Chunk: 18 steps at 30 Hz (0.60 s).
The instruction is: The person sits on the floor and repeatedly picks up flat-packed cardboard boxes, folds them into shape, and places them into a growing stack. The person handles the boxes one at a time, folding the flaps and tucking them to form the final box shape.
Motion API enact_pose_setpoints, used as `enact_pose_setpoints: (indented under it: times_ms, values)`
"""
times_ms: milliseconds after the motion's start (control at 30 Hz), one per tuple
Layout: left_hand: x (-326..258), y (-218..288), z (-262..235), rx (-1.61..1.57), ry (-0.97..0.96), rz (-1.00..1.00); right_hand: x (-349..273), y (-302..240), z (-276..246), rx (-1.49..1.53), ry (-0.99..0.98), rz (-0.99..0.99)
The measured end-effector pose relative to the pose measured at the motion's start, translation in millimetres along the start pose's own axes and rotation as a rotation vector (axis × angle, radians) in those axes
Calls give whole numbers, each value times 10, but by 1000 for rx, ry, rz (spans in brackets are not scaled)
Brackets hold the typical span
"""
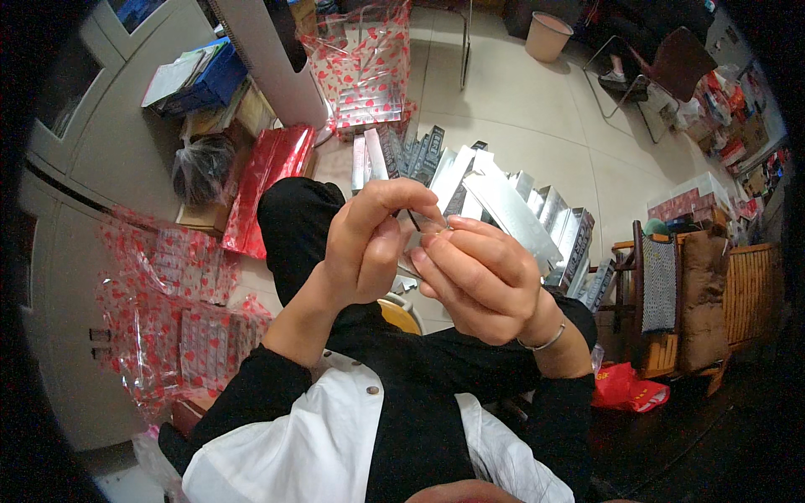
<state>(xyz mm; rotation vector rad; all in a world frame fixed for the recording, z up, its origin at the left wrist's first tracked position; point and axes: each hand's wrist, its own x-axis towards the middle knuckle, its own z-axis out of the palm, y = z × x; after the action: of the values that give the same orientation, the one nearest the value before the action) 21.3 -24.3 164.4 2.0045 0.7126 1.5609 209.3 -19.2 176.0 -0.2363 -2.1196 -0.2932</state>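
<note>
Head view: nearest, at the lower edge, a white garment (285, 432) lies over black sleeves and dark trousers. Above the lap, the left hand (365, 235) and the right hand (486, 272) come together, a metal bracelet (547, 339) on the right wrist. Their fingers are pinched narrow around a small, thin, clear-looking piece (432, 221), which sits between the two hands; its exact form is too small to tell. Below the hands a bit of yellow seat (399, 315) shows between the knees.

Near right, a red bag (625, 388) lies low beside dark ground. Near left, bundles in clear film with red hearts (222, 344) are stacked before a pale cabinet (109, 142). Just beyond the hands, silver and grey cartons (558, 218) stand in a row, some tilted; what carries them is hidden. To their left leans a glossy red package (270, 189), and to the right is a bamboo chair (750, 285) with a brown cushion (703, 302).

Farther left, papers fill a blue bin (205, 88). Pale tiled floor (524, 113) spreads to the far side, where a pinkish wastebasket (549, 39) stands; at far right, a person's shoe (616, 80) shows beside a dark red chair (677, 65).
</note>
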Motion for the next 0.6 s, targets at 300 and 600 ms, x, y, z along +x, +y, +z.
enact_pose_setpoints:
  times_ms: [300, 600]
  values:
    - [17, -4, -30, -23, -50, 58, 1, -6, -36, 11, -23, -15]
    - [42, 8, -19, -35, -54, 90, -30, -5, -23, 5, 19, -25]
